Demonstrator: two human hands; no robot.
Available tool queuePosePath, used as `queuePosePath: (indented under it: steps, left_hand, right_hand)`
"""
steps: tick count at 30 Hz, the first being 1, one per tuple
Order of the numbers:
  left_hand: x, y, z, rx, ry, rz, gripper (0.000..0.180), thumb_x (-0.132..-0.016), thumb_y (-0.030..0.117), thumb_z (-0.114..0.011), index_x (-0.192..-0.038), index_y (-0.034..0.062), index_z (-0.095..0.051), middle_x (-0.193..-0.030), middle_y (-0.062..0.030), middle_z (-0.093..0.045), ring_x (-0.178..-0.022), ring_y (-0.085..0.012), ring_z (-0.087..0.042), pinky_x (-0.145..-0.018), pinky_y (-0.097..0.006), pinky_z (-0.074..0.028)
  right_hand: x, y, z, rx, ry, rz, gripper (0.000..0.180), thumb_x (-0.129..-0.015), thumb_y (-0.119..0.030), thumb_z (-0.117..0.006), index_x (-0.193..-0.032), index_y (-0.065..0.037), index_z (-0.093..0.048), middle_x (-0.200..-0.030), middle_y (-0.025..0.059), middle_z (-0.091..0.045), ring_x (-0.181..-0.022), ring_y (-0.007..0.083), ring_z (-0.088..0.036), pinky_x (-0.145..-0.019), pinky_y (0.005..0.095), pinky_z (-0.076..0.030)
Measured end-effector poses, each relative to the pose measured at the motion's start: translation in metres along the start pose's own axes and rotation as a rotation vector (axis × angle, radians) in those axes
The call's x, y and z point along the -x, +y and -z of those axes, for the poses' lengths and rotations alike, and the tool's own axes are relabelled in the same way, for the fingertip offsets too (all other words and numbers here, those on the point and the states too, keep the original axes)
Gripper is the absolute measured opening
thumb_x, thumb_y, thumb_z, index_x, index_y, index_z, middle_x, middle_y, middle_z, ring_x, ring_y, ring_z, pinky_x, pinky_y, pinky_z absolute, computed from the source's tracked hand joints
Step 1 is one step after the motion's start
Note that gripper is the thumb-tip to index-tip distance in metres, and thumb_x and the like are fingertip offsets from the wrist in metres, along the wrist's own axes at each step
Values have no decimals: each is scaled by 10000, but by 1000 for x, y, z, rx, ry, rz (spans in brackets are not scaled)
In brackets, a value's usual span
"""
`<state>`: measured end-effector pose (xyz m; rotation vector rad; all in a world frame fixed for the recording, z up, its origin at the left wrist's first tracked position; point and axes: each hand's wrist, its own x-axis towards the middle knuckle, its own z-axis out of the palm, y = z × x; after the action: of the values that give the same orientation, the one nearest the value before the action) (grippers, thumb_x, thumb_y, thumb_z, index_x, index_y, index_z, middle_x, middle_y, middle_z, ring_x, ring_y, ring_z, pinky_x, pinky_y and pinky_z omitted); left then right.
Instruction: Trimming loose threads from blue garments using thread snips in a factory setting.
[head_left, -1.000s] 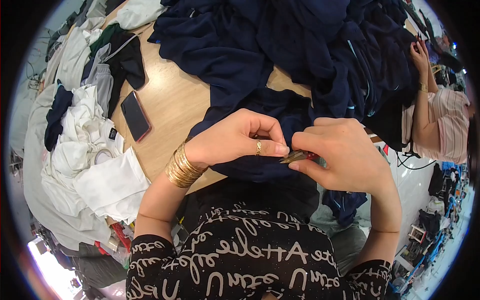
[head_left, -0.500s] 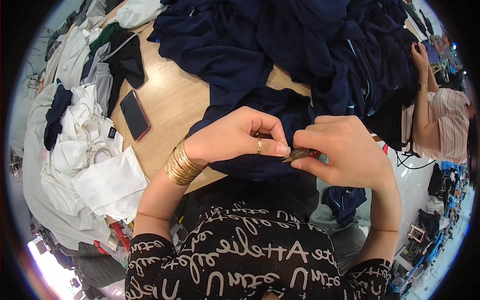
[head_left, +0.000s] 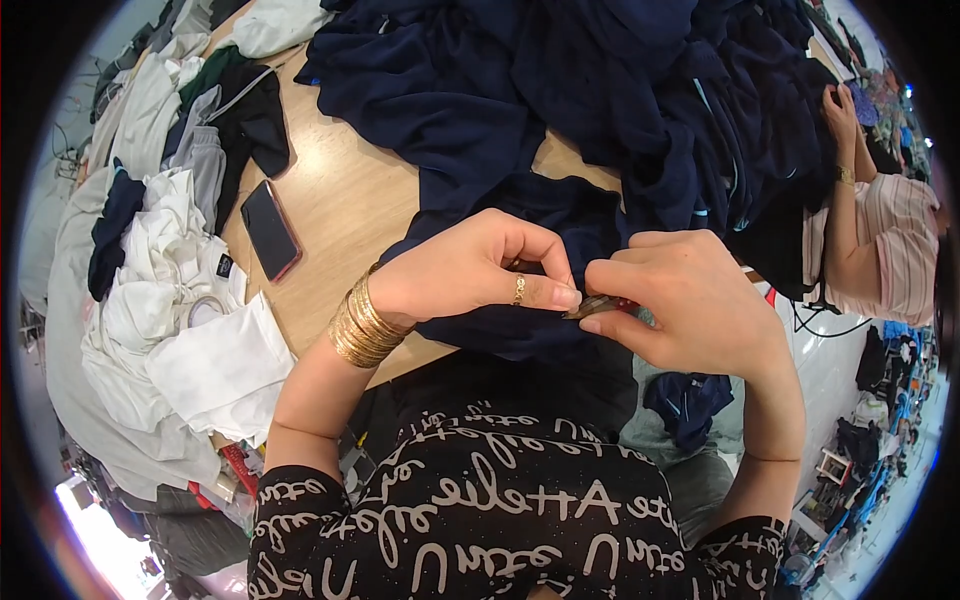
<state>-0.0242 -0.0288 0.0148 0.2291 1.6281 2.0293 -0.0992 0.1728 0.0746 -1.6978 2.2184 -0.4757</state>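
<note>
A dark navy garment (head_left: 520, 215) lies over the near edge of a wooden table (head_left: 340, 205). My left hand (head_left: 470, 268), with gold bangles at the wrist and a ring, pinches the fabric between thumb and fingers. My right hand (head_left: 690, 305) is closed on a small dark tool (head_left: 592, 305), whose tip meets the left fingertips at the cloth. What kind of tool it is cannot be made out.
A large heap of navy clothes (head_left: 640, 90) covers the far table. A dark phone (head_left: 270, 230) lies left of my hands, beside white and grey garments (head_left: 170, 300). Another person in a striped top (head_left: 885, 250) handles clothes at the right.
Both hands stay at the same spot on the navy fabric; the fingers shift only slightly.
</note>
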Motion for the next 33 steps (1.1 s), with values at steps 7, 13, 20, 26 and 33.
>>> queuePosePath:
  steps: [7, 13, 20, 26, 33]
  left_hand:
    - [2, -2, -1, 21, 0, 4, 187, -836, 184, -661, -866, 1, -637, -812, -1, -636, -774, -55, -554, -740, -208, -440]
    - [2, -3, -1, -2, 20, 27, 126, -820, 111, -663, -836, -3, -610, -796, -8, -614, -758, -62, -563, -732, -210, -462]
    - [2, -7, 1, -1, -5, 2, 155, -818, 141, -670, -820, -3, -613, -813, -5, -585, -763, -68, -537, -737, -219, -444]
    - [10, -9, 7, 61, 42, -16, 151, -867, 161, -624, -865, 19, -573, -829, 22, -600, -799, -38, -534, -756, -193, -432]
    - [16, -5, 4, 43, 85, -36, 182, -895, 174, -585, -805, 18, -554, -828, 10, -597, -796, -38, -541, -760, -200, -440]
  right_hand:
    - [0, -3, 2, -31, -50, -41, 186, -734, -205, -631, -665, -64, -531, -549, 88, -522, -585, 280, -564, -539, 388, -426]
    - [-1, -2, -3, -69, -56, -59, 211, -744, -221, -631, -662, -56, -528, -550, 96, -524, -582, 285, -563, -535, 393, -421]
    - [-2, -1, -5, -53, -64, -73, 218, -742, -225, -637, -665, -53, -528, -546, 97, -530, -575, 284, -564, -532, 394, -420]
    - [1, 5, -6, -326, 102, -150, 224, -736, -222, -684, -716, -46, -548, -608, 101, -535, -577, 281, -550, -531, 345, -418]
    - [1, 42, -40, -798, 43, -120, 264, -721, -161, -734, -926, -31, -630, -826, -33, -498, -671, 33, -389, -577, 195, -302]
